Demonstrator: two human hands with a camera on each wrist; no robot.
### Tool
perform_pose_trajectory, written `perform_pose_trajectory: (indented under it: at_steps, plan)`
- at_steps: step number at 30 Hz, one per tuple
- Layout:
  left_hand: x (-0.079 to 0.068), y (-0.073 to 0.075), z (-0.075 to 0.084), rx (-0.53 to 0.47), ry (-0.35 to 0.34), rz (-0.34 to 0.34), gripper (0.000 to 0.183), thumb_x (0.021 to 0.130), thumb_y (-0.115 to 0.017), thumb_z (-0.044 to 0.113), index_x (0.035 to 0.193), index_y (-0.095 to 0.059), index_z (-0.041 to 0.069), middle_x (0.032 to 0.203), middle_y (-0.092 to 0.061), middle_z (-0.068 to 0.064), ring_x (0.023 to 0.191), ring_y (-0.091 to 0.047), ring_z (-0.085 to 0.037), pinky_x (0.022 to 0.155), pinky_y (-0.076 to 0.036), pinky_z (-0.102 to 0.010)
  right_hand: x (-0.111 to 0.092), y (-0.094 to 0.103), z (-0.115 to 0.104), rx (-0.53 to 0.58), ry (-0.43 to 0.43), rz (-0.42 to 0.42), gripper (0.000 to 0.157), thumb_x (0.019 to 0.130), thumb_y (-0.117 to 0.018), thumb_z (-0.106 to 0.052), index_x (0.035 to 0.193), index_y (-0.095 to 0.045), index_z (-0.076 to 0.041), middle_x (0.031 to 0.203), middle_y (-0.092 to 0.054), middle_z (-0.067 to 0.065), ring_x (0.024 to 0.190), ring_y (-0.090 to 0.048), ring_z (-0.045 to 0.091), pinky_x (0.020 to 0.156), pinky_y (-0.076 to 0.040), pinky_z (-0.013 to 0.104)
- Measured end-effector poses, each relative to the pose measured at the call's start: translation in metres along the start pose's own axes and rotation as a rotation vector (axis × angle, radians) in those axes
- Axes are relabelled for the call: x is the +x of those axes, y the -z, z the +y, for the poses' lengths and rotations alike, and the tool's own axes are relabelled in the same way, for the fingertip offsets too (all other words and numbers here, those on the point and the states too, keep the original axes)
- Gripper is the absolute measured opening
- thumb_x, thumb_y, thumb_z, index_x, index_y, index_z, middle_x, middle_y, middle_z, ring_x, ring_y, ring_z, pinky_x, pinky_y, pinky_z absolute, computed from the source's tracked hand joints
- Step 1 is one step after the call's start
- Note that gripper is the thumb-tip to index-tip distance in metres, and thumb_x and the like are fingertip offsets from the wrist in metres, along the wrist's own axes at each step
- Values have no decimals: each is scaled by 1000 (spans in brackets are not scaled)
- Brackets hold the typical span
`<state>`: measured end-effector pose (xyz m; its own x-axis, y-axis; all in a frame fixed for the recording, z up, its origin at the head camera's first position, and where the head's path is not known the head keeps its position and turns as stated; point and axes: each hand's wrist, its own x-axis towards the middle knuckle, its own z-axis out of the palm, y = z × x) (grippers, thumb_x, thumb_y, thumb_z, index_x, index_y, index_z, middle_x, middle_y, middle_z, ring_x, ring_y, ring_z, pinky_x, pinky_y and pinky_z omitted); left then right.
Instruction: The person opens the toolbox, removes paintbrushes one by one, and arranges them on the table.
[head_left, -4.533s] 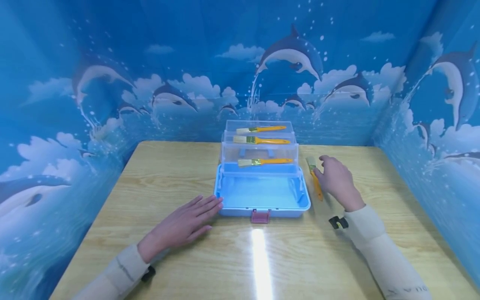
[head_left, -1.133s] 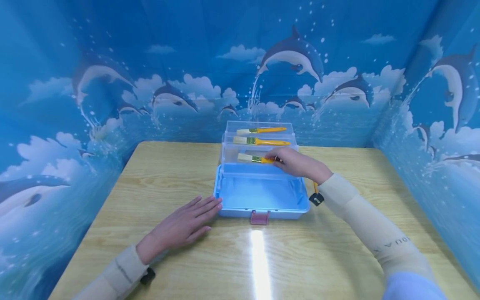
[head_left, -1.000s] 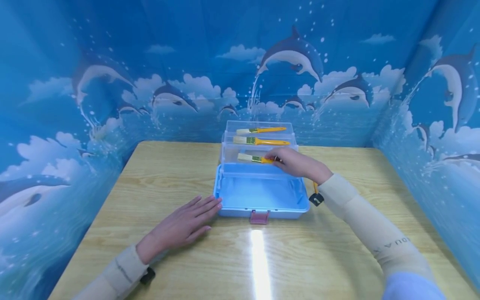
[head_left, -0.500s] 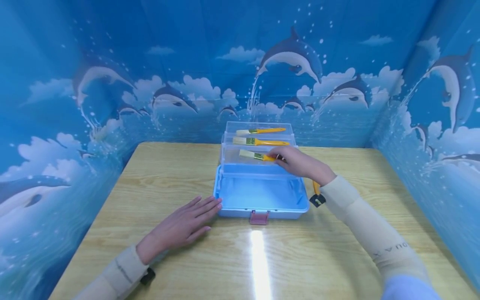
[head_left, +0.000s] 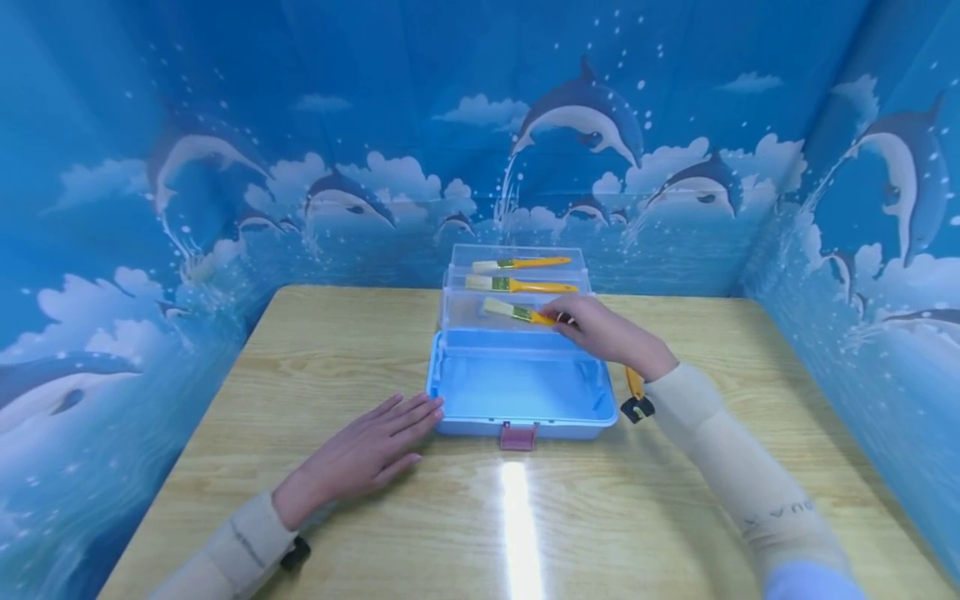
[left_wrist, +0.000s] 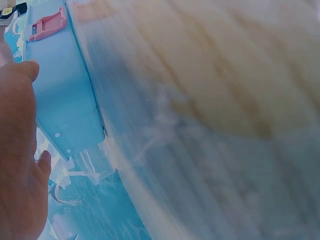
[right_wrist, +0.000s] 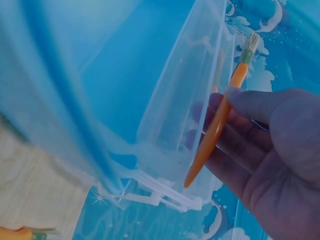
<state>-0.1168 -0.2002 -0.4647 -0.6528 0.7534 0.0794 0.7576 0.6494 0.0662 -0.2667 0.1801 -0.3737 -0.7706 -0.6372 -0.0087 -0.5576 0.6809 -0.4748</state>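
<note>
My right hand point(head_left: 600, 325) pinches the orange handle of a paintbrush point(right_wrist: 220, 120) between thumb and fingers. The brush is at the lowest clear tray point(head_left: 461, 310) of a blue toolbox point(head_left: 525, 387), its pale bristles pointing left and slightly up in the head view. Two more paintbrushes lie in the trays above: a wide one point(head_left: 517, 285) and a narrow one point(head_left: 525, 263) at the top. My left hand point(head_left: 367, 450) lies flat, fingers straight, its fingertips at the toolbox's left front corner. The pink latch point(head_left: 518, 436) hangs at the box's front.
Another brush point(head_left: 633, 382) lies on the wooden table point(head_left: 337, 358) to the right of the toolbox, mostly hidden by my right arm. A dolphin-printed curtain point(head_left: 420, 125) stands behind the table and along both sides.
My right hand has moved from the brush on the table to the lowest tray and taken hold of its brush. In the last second the brush has tilted and shifted slightly right. The left hand stays still.
</note>
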Motion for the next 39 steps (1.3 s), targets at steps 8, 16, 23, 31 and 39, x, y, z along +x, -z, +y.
perform_pose_trajectory:
  at_steps: [8, 16, 23, 31, 39]
  plan:
    - [-1, -1, 0, 0, -2, 1, 65, 108, -46, 37, 164, -16, 20, 171, -13, 5, 157, -16, -16, 128, -14, -43, -9, -1, 3, 15, -15, 40, 33, 102, -58, -3, 135, -64, -6, 128, -68, 11, 110, -65, 24, 92, -60, 43]
    - [0, -2, 0, 9, -15, 19, 66, 108, -46, 37, 164, -15, 19, 171, -12, 4, 157, -16, -17, 129, -10, -39, -19, -1, 3, 27, -5, 72, 36, 103, -57, -2, 138, -61, -6, 131, -66, 12, 111, -64, 25, 93, -59, 44]
    - [0, -3, 0, 17, -20, 28, 66, 108, -46, 37, 164, -16, 19, 171, -13, 3, 157, -17, -17, 129, -5, -35, -29, 0, 3, 41, -18, 102, 39, 102, -57, 0, 141, -59, -5, 135, -64, 14, 118, -62, 30, 98, -58, 48]
    - [0, -3, -1, 34, -41, 43, 63, 109, -43, 36, 163, -19, 17, 171, -14, 2, 157, -17, -18, 130, -2, -32, -43, -2, 2, -31, -49, 122, 36, 102, -58, 0, 137, -61, -3, 131, -66, 14, 119, -63, 30, 97, -58, 48]
    - [0, -1, 0, 26, -37, 41, 62, 109, -43, 37, 163, -20, 16, 171, -15, 2, 157, -18, -18, 130, -6, -35, -54, -6, 3, -99, -65, 144, 35, 100, -61, -1, 136, -62, -3, 129, -67, 14, 119, -64, 31, 99, -57, 51]
